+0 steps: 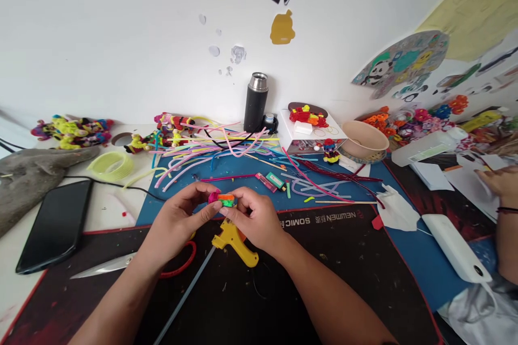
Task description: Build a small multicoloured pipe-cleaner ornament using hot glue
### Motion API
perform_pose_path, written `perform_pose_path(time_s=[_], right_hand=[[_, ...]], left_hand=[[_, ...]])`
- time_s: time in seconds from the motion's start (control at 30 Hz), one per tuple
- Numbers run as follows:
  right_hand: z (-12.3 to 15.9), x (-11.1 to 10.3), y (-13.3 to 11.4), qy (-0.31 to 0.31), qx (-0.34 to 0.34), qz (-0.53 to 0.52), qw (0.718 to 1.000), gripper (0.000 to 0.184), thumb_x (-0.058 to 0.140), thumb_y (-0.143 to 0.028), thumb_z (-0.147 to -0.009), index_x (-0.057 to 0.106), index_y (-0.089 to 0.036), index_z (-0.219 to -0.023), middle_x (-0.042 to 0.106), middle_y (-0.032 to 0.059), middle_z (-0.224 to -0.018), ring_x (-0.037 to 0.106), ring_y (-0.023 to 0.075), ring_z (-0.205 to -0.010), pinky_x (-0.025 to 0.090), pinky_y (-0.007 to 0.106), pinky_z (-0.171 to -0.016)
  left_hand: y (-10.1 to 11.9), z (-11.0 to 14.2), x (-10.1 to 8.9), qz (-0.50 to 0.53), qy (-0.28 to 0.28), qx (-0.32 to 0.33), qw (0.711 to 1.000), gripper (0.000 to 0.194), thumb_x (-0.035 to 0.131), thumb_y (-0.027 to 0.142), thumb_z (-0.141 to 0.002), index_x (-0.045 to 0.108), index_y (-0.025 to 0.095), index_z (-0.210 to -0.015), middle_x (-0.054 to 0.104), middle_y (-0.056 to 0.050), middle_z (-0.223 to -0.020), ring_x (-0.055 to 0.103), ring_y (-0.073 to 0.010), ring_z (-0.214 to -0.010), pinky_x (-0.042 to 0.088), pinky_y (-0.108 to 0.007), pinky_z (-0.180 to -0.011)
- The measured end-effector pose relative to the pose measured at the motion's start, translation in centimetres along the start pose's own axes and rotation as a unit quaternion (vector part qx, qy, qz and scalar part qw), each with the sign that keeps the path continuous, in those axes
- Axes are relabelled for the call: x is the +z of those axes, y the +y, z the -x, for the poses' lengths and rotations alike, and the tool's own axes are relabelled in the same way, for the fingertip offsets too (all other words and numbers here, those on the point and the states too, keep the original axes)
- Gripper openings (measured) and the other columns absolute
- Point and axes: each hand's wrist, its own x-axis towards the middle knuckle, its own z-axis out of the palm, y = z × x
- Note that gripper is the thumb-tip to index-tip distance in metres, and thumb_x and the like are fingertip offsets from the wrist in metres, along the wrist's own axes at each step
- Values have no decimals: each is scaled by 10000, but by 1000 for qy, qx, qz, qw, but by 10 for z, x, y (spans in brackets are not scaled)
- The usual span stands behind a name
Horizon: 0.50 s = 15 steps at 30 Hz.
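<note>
Between my two hands is a small fuzzy pipe-cleaner piece (226, 201) in magenta, orange and green, above the dark mat (340, 259). The fingers of my left hand (176, 221) pinch its magenta end. My right hand (256, 216) has its thumb and fingertips closed on the orange and green end. Just below lies a yellow glue gun (238, 245) with a long glue stick (184, 297) out of its back. Scissors with red handles (180, 267) lie partly under my left forearm.
Loose pipe cleaners (194, 156) spread behind my hands, near a black thermos (256, 105) and a white box (289, 132). A phone (56, 226) lies left. Finished dolls (73, 130) line the wall. Rightward are a bowl (366, 140), a white device (455, 248) and another person's hand (499, 183).
</note>
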Motion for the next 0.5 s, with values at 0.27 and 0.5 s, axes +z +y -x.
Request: perform_pose_path(time_s=[0.27,0.5], right_hand=[[0,-1,1,-9,3,-14,1000,230,773,-416,-958,748,-209,-1056,472,-92,-604,454,125,-564,357,274,-604],[1,-2,2,-12,0,-6,1000,236,771,-421,-953,749,-208,-1053,475,-93,-607,444,123,-561,354,279,-611]], left_hand=[[-8,1,-3,-55,-6,47,997,328,866,521,-902,783,271,-1098,773,-47,-1069,728,-259,-1012,600,-391,-935],[-12,2,-6,-109,-8,95,989,289,831,484,-952,769,273,-1140,772,-48,-1118,724,-254,-1064,592,-378,-957]])
